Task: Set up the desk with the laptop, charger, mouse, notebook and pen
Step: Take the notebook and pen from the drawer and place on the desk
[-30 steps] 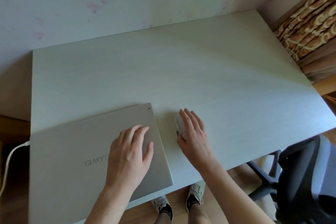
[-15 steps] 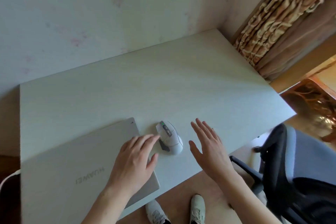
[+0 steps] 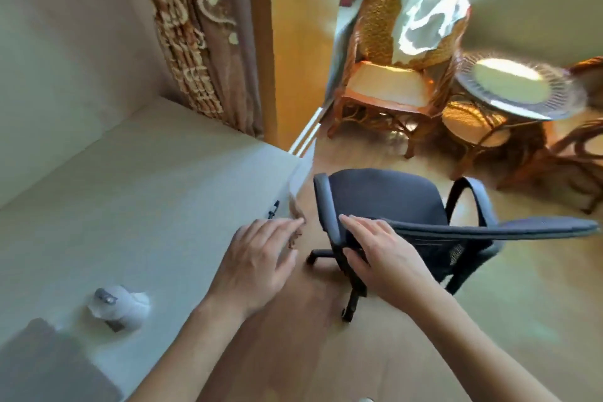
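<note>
1. Swinging right since half a second ago, the view now shows the office chair (image 3: pixel 391 199) beside the desk (image 3: pixel 130 189).
2. Left hand (image 3: pixel 257 258), off the laptop (image 3: pixel 42 365), hovers over the desk's near edge, fingers spread, empty.
3. Right hand (image 3: pixel 385 254) hangs over the chair's armrest, fingers loosely extended, gripping nothing.
4. Mouse (image 3: pixel 120 307) lies on the desk beside the laptop corner, untouched.
</note>
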